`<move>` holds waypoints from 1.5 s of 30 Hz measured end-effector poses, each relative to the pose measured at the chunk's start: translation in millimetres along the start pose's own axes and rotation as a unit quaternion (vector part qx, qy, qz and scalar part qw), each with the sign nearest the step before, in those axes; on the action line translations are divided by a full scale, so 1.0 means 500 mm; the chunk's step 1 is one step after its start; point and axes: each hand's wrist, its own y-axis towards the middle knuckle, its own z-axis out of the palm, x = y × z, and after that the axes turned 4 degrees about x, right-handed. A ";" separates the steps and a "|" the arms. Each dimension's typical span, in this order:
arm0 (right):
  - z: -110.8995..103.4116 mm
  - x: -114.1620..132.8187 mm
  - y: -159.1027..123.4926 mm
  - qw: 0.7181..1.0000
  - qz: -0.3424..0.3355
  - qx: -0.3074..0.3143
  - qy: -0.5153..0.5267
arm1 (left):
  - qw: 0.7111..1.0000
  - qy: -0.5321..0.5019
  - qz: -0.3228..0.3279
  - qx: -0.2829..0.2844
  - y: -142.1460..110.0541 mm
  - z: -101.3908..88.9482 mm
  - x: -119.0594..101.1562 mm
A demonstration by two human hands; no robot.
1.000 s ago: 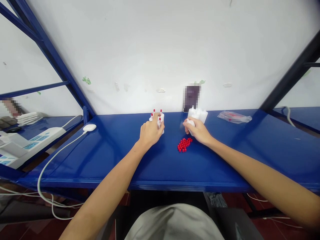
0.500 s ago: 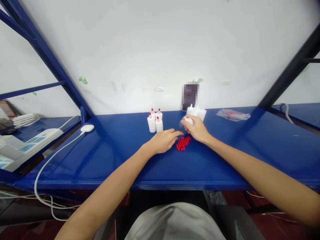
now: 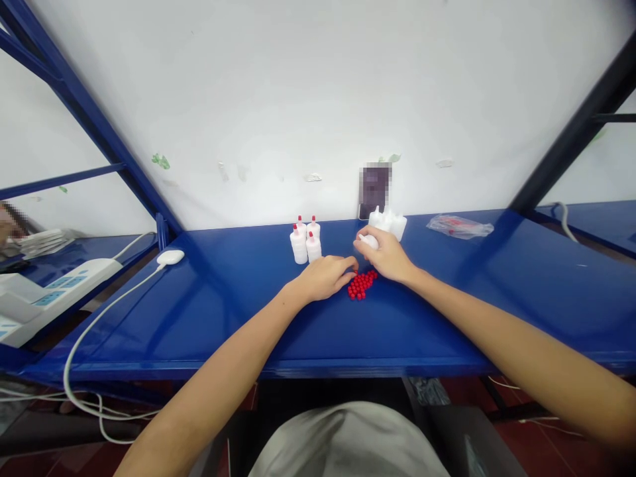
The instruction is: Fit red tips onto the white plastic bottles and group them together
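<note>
My right hand [image 3: 390, 255] is wrapped round a small white squeeze bottle [image 3: 370, 241], tilted with its bare nozzle toward the left. My left hand [image 3: 325, 276] has thumb and forefinger pinched together on a red cap [image 3: 356, 271], mostly covered by the fingertips. Just right of those fingers lies a cluster of small red caps [image 3: 361, 286] on the blue table. Several white bottles with red tips [image 3: 299, 246] stand upright behind my left hand. Beyond my right hand are several uncapped white bottles [image 3: 397, 226], partly hidden by it.
A phone-like dark slab [image 3: 373, 192] leans on the wall behind the uncapped bottles. At the back right lies a clear plastic bag [image 3: 461, 226] with something red in it. A white charger puck [image 3: 170, 257] with its cable and a power strip [image 3: 74, 291] are at left.
My left fingers have drawn in from outstretched to a pinch on a cap at the cluster's edge. The bottle in my right hand has shifted slightly left, its nozzle now showing.
</note>
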 end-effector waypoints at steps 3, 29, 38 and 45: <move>-0.005 0.000 0.000 0.999 -0.019 0.005 -0.038 | 0.999 -0.029 -0.016 -0.021 -0.001 0.005 0.002; -0.009 0.043 -0.019 0.987 -0.044 0.042 -0.146 | 0.839 -0.409 -0.061 -0.352 -0.010 -0.010 -0.032; -0.006 0.067 -0.025 0.990 -0.041 0.064 -0.120 | 0.867 -0.400 -0.026 -0.297 -0.016 -0.004 -0.040; -0.025 0.072 -0.030 0.989 -0.072 0.085 -0.099 | 0.862 -0.420 0.002 -0.284 -0.016 -0.002 -0.039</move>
